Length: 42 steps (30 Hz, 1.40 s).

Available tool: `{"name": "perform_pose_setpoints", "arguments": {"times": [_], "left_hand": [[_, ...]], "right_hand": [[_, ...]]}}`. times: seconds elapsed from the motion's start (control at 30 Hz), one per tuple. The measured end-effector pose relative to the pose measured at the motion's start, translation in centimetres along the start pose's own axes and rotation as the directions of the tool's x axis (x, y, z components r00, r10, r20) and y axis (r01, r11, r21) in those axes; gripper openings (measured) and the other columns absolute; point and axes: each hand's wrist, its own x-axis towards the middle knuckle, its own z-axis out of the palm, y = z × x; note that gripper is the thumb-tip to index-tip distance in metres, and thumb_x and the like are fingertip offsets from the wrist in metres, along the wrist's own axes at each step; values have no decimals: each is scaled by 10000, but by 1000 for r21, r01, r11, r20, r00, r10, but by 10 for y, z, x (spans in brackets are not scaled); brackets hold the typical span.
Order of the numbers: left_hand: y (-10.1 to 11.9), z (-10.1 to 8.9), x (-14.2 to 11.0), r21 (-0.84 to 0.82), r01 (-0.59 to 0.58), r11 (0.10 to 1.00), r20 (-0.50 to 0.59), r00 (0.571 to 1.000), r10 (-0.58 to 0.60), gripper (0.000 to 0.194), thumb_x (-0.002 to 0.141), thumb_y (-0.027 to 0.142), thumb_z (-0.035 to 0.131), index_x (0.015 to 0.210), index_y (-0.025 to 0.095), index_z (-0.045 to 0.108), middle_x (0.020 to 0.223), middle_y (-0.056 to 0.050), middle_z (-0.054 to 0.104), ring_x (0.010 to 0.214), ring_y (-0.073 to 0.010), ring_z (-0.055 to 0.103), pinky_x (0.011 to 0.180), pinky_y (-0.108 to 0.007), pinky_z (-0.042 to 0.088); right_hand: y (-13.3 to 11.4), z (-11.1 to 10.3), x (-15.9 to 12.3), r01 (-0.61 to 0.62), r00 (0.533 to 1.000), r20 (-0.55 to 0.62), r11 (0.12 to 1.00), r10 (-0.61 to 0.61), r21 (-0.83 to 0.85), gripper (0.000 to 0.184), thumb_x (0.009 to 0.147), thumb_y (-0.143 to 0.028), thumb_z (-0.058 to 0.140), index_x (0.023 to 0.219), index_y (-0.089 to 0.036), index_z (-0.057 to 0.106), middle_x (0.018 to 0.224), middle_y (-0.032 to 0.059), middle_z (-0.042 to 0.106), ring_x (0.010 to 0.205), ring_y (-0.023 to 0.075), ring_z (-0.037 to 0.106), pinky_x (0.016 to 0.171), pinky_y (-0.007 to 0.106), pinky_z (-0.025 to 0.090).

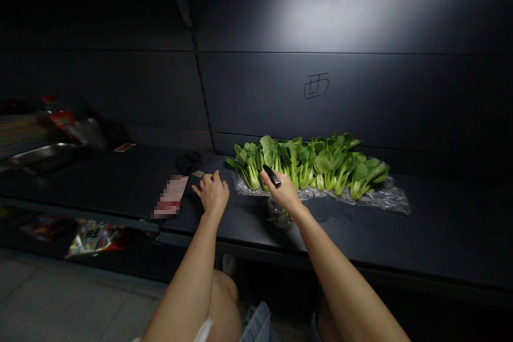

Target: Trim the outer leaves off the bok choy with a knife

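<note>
My right hand is closed around the neck of a spray bottle with a black head and a clear, rounded body showing below the palm. Just behind it, a row of leafy green bok choy with pale stems lies on crumpled clear plastic wrap. My left hand holds nothing; its fingers are spread and slightly bent over the dark shelf. To its left lies a pink and red flat item, partly blurred out. A small pale tag is near its fingertips.
Behind the greens rises a dark back panel with a handwritten character. A metal tray, a red-labelled package and a small card are at left. Shiny packets sit on the lower shelf, beyond the shelf's front edge.
</note>
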Motion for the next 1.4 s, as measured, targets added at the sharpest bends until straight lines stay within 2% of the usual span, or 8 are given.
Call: {"name": "perform_pose_setpoints", "arguments": {"times": [0.13, 0.3, 0.53, 0.73, 0.9, 1.13, 1.4], "left_hand": [[3, 0, -1, 0, -9, 1000, 7, 1000, 9, 455, 910, 265, 454, 1341, 162, 554, 1237, -165, 565, 1183, -327, 523, 1104, -649, 295], [6, 0, -3, -6, -32, 999, 16, 999, 32, 458, 910, 261, 447, 1346, 167, 552, 1243, -166, 562, 1184, -323, 519, 1112, -653, 279], [8, 1, -4, -6, -58, 998, 10, 998, 58, 463, 900, 252, 464, 1346, 166, 555, 1231, -165, 566, 1178, -315, 531, 1119, -643, 275], [12, 3, -6, -14, -99, 995, 9, 995, 99, 471, 897, 252, 462, 1348, 149, 552, 1229, -166, 569, 1190, -333, 525, 1123, -653, 263], [16, 4, -8, -19, -106, 994, 24, 994, 107, 471, 895, 249, 462, 1350, 164, 551, 1231, -159, 573, 1184, -319, 529, 1133, -639, 258], [18, 4, -8, -8, -126, 992, 47, 991, 126, 473, 904, 258, 455, 1360, 162, 537, 1261, -161, 565, 1188, -319, 523, 1140, -632, 250], [29, 5, -10, -22, -139, 990, 65, 988, 141, 470, 905, 249, 461, 1363, 175, 534, 1269, -152, 571, 1191, -306, 523, 1150, -623, 240]], "right_hand": [[-3, -2, -1, 42, 999, 26, 999, -42, -2, 446, 951, -554, 409, 774, -203, 620, 778, 60, 683, 742, 197, 636, 641, 258, 383], [-7, -3, -2, 79, 997, 3, 997, -79, 13, 458, 956, -544, 406, 736, -200, 613, 728, 52, 664, 695, 184, 617, 610, 249, 364], [-10, -4, -3, 105, 994, 24, 994, -105, -24, 435, 954, -552, 425, 811, -198, 632, 766, 57, 674, 729, 192, 624, 614, 248, 362], [-10, -1, -3, 160, 984, 67, 986, -163, 51, 423, 963, -534, 427, 825, -195, 639, 770, 44, 683, 728, 178, 632, 634, 242, 379], [-10, 0, -4, 151, 986, 66, 988, -153, 36, 445, 959, -547, 423, 785, -203, 645, 760, 51, 688, 718, 186, 635, 630, 248, 383], [-9, -2, -5, 139, 990, 40, 990, -139, -3, 432, 954, -558, 428, 851, -201, 648, 817, 68, 702, 774, 205, 648, 648, 255, 386], [2, -11, -3, 34, 998, -46, 999, -33, 28, 464, 959, -554, 403, 759, -201, 628, 756, 69, 696, 725, 200, 648, 622, 254, 379]]}}
